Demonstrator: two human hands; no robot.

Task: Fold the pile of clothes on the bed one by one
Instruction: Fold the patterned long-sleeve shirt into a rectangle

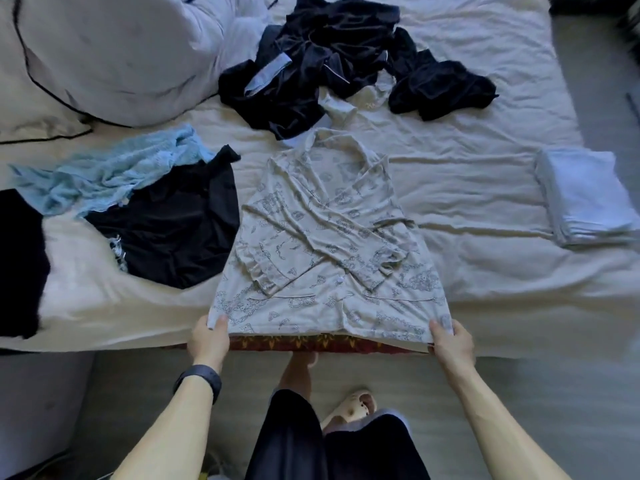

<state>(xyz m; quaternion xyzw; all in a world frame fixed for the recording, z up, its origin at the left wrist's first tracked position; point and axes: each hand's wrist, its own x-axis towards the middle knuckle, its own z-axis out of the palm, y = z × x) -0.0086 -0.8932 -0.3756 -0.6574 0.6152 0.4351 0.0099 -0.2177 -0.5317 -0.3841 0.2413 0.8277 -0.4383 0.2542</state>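
1. A bed (485, 174) covered in a creased cream sheet fills the upper part of the view; the person stands at its near edge on a grey floor (138, 393), one foot in a beige slipper (353, 407)
2. A cream pyjama shirt with a grey line print (329, 237) lies flat at the middle of the near edge, collar towards the far side, both sleeves crossed over its front
3. The left hand (207, 337), with a black wristband (202, 375) above it, pinches the shirt's near left hem corner, thumb on top
4. The right hand (452, 339) pinches the near right hem corner in the same way; the two hands are well apart, one at each end of the hem
5. Just under the hem a red patterned band (311, 342) shows along the bed's near edge
6. A tangled pile of dark navy clothes (329, 57) sits at the middle of the far side, just beyond the collar
7. Left of the shirt a pale blue knitted garment (104, 174) lies partly over a spread black garment (173, 230); another black cloth (17, 261) is at the left edge
8. A folded stack of pale white fabric (585, 195) rests at the right edge
9. A large white pillow with dark piping (114, 53) occupies the far left corner
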